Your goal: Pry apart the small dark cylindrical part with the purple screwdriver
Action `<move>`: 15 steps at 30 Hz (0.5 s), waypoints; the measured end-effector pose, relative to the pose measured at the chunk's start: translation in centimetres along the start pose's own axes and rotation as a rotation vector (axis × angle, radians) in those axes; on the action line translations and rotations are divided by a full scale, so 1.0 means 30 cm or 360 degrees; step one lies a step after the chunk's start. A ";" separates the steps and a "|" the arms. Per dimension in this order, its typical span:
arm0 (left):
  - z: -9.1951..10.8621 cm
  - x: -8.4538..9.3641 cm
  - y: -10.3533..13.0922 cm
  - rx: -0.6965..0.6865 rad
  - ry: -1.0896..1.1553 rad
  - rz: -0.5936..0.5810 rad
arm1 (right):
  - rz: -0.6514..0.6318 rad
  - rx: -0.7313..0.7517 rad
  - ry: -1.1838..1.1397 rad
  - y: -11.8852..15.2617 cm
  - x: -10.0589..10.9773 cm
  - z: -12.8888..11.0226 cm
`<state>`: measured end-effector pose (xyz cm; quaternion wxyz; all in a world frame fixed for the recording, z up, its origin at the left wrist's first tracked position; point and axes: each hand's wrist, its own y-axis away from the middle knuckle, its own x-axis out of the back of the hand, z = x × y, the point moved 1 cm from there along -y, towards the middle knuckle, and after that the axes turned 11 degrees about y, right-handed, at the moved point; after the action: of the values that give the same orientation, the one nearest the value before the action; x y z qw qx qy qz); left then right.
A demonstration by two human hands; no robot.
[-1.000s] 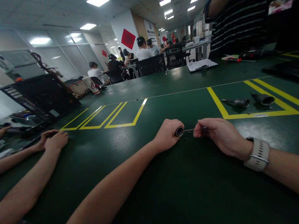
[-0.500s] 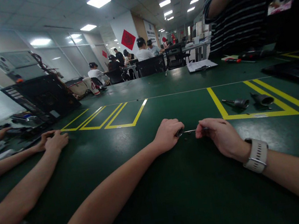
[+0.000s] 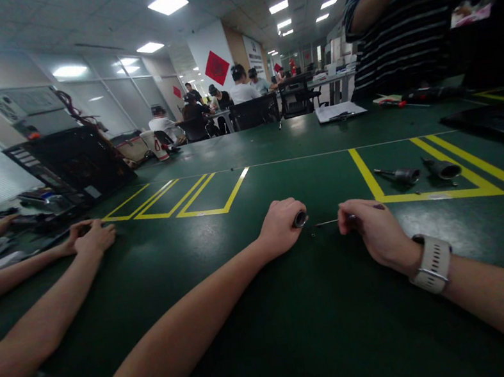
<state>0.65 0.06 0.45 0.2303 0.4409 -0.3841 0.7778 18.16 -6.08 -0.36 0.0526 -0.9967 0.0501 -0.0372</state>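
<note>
My left hand (image 3: 281, 227) is closed around a dark metal hole saw (image 3: 300, 219), whose round open mouth faces right; the rest of it is hidden in the fist. To its right, my right hand (image 3: 368, 223) pinches a thin screwdriver (image 3: 326, 223), with its shaft pointing left and its dark handle mostly covered by the palm. The shaft's tip is a short way apart from the hole saw. A tiny dark ring-like piece (image 3: 313, 235) lies on the green table (image 3: 275, 321) between the hands.
Two more hole saws, one with a slim bit (image 3: 403, 175) and one with its mouth facing forward (image 3: 446, 168), lie inside yellow tape (image 3: 443, 194) at right. Farther back are a clipboard (image 3: 340, 110) and a red screwdriver (image 3: 395, 103). A co-worker's hands (image 3: 92, 236) rest at left.
The screwdriver has drawn back to the right, away from the hole saw. My left hand has turned the hole saw's mouth more toward me.
</note>
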 end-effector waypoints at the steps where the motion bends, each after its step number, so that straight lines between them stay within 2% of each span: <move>1: -0.003 -0.001 0.000 -0.0012 0.0039 0.0004 | -0.0013 0.0004 0.0016 0.001 -0.002 -0.002; 6: 0.001 -0.001 -0.002 -0.0083 0.0104 -0.0124 | -0.0038 0.0020 0.0068 0.005 -0.010 -0.009; 11: 0.013 -0.001 -0.002 -0.0103 0.0085 -0.0239 | 0.0109 0.0056 0.0041 -0.001 0.006 0.007; 13: 0.014 -0.001 -0.002 -0.0096 0.0052 -0.0192 | 0.0197 0.0088 0.0084 -0.005 0.013 0.012; 15: 0.012 0.000 -0.002 -0.0026 0.0000 -0.0056 | 0.0201 0.0087 0.0244 -0.008 0.011 0.012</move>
<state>0.88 -0.19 0.60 0.2475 0.4457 -0.3826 0.7705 18.53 -5.83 -0.66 0.0779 -0.9840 0.1155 -0.1113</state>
